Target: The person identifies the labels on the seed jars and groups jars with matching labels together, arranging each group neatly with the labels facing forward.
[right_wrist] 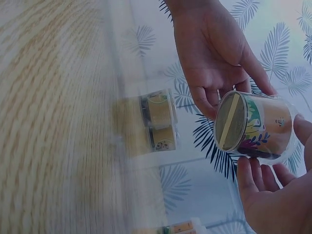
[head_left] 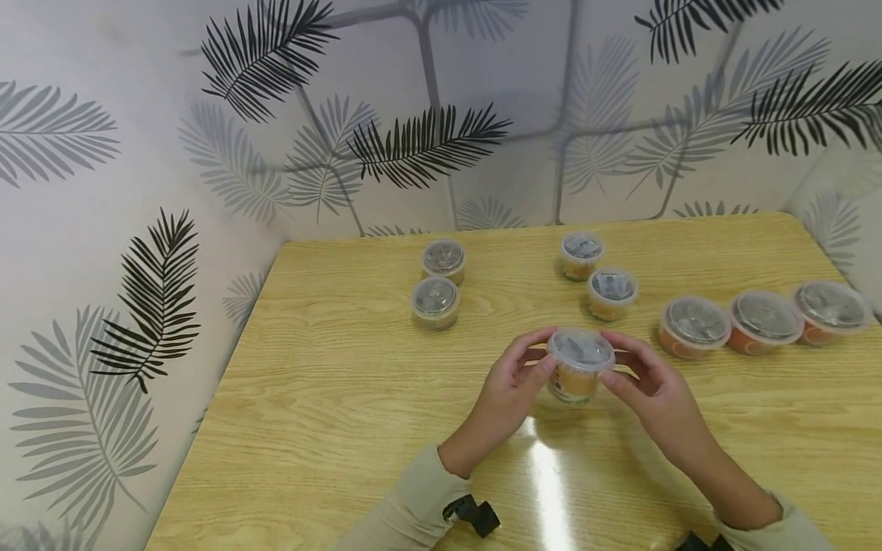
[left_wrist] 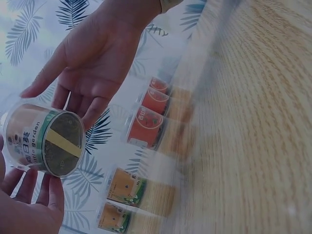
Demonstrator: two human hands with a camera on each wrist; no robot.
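Note:
Both hands hold one lidded clear plastic tub [head_left: 579, 376] raised above the table. My left hand [head_left: 506, 394] grips its left side and my right hand [head_left: 658, 402] its right side, thumbs toward me. An orange and green label wraps the tub, with "garden" legible on the tub [left_wrist: 29, 139] in the left wrist view. Its dark base, crossed by a pale yellow strip [right_wrist: 230, 121], shows in the right wrist view. Under the clear lid lies a greyish packet. Nearest behind the hands stands a similar orange-labelled tub [head_left: 612, 295].
Another orange-labelled tub [head_left: 582, 256] stands farther back. Two tubs with greyish lids [head_left: 436, 300] sit to the left. Along the right is a row of three red-labelled tubs [head_left: 696, 329]. The wooden table [head_left: 331, 398] meets a leaf-patterned wall [head_left: 496, 176].

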